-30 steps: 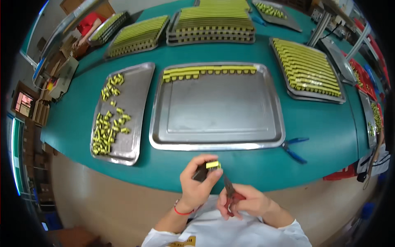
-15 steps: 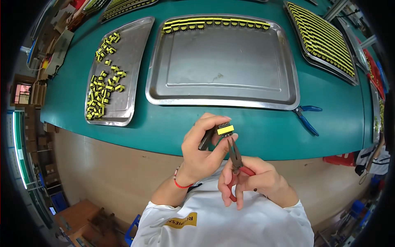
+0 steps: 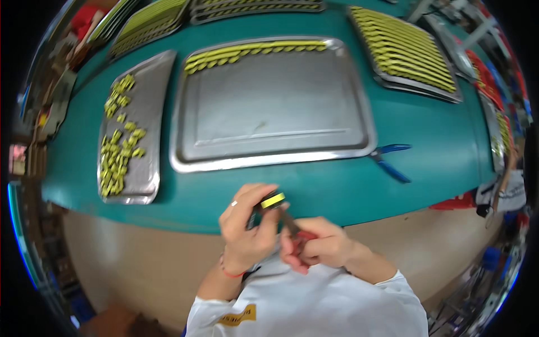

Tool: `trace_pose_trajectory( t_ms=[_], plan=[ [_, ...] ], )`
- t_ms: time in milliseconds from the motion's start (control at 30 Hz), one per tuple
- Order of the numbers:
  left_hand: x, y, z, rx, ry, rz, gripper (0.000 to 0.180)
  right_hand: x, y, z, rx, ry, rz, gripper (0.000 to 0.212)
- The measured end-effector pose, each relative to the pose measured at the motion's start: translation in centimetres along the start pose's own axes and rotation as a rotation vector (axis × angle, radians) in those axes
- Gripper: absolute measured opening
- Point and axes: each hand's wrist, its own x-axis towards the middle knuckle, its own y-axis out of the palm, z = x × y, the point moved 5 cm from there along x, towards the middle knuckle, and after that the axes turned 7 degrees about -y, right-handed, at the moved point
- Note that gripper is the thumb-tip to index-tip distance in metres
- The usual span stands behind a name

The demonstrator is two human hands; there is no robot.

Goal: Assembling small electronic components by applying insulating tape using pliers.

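Yellow-and-black part point(image 3: 272, 200) is sitting pinched in the left hand point(image 3: 247, 230), whose grip is closing on it just past the near edge of the teal tabletop point(image 3: 426, 135). Red-handled pliers point(image 3: 295, 230) are resting in the right hand point(image 3: 320, 250), its grip wrapping the handles, the tip touching the part. Farther off, a large steel tray point(image 3: 269, 140) is carrying a far row of yellow parts; a smaller tray point(image 3: 149, 90) of loose ones is lying left. Blue-handled cutters point(image 3: 391, 160) are lying right.

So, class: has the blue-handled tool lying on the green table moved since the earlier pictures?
No. The blue-handled tool lies by the big tray's near right corner, as before; only the head camera shifted.
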Motion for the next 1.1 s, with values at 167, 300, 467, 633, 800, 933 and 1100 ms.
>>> trace_pose_trajectory(
  t_ms=[167,300,467,633,800,933,1100],
  plan=[
    [-0.4,-0.6,0.7,0.060,-0.012,-0.056,0.035,0.8,0.0,-0.2,-0.001,0.012,0.021,0.034],
    [0.0,-0.4,-0.1,0.154,0.052,-0.010,0.038,0.5,0.0,-0.6,0.027,-0.004,-0.020,0.034],
    [0.1,-0.2,0.4,0.020,-0.031,0.008,0.034,0.5,0.2,0.2,-0.001,-0.019,-0.013,0.031],
    [0.1,-0.4,0.3,0.058,0.034,0.006,0.030,0.5,-0.3,0.1,0.022,0.028,0.041,0.033],
    [-0.2,-0.7,0.7,0.070,0.005,0.010,0.027,0.7,-0.3,-0.4,0.091,0.039,0.095,0.039],
    [-0.3,-0.7,0.7,0.061,-0.011,-0.042,0.025,0.3,0.8,0.1,0.089,0.043,0.046,0.043],
    [-0.5,-0.7,0.7,0.034,-0.004,-0.084,0.028,0.2,0.8,0.2,0.059,0.080,0.063,0.043]
  ],
)
